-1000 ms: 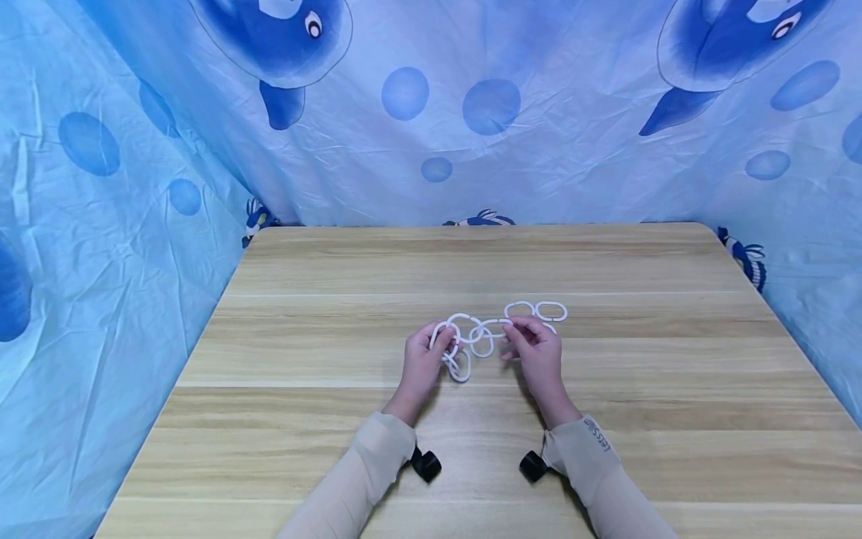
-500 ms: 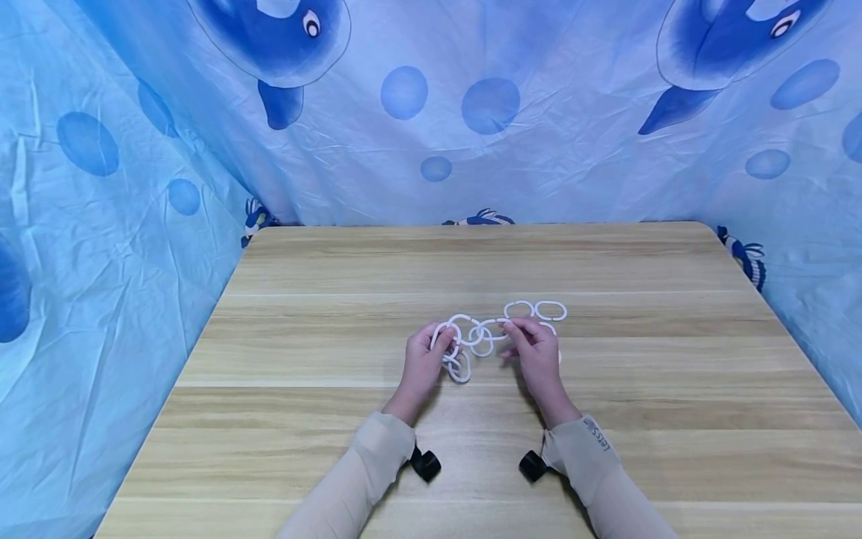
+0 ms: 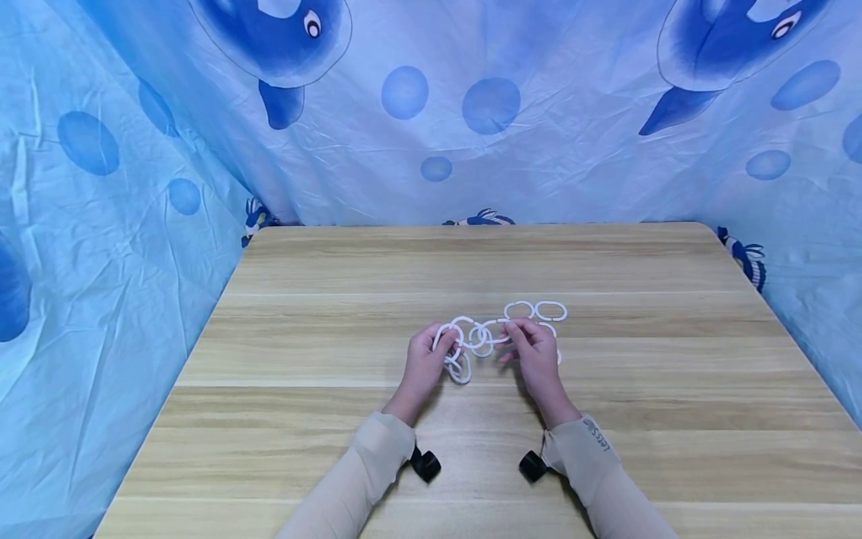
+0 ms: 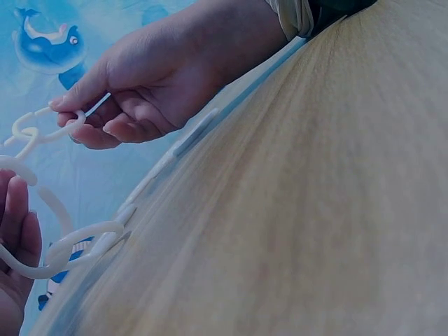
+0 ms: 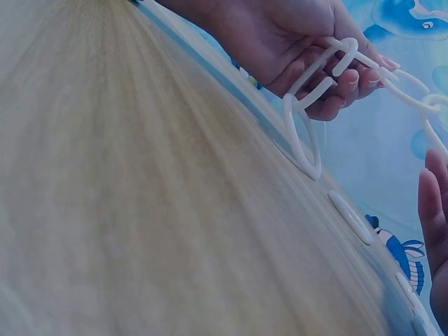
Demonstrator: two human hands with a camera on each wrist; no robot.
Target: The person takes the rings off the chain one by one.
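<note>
A chain of white, oval plastic links [image 3: 480, 334] runs between the two hands. My left hand [image 3: 424, 358] pinches one link between thumb and fingers. From that hand more joined links hang, the lowest link [image 5: 308, 150] reaching the tabletop in the right wrist view. Facing it, my right hand [image 3: 537, 355] holds the link at the other end by its tip; the left wrist view shows this link [image 4: 70, 133] between thumb and index finger, threaded through its neighbour. Gaps show in the sides of some links. Beneath the chain a separate link [image 3: 482, 355] lies on the table.
Two loose links lie beyond the right hand, one left [image 3: 519, 302] and one right [image 3: 551, 320]. More white links [image 3: 554, 328] are partly hidden by that hand. The wooden table [image 3: 303, 299] ends at a blue whale-print curtain [image 3: 377, 165].
My left hand has shifted slightly right, and the right hand slightly left. The chain between them has drawn a little closer together. The loose links stay where they were.
</note>
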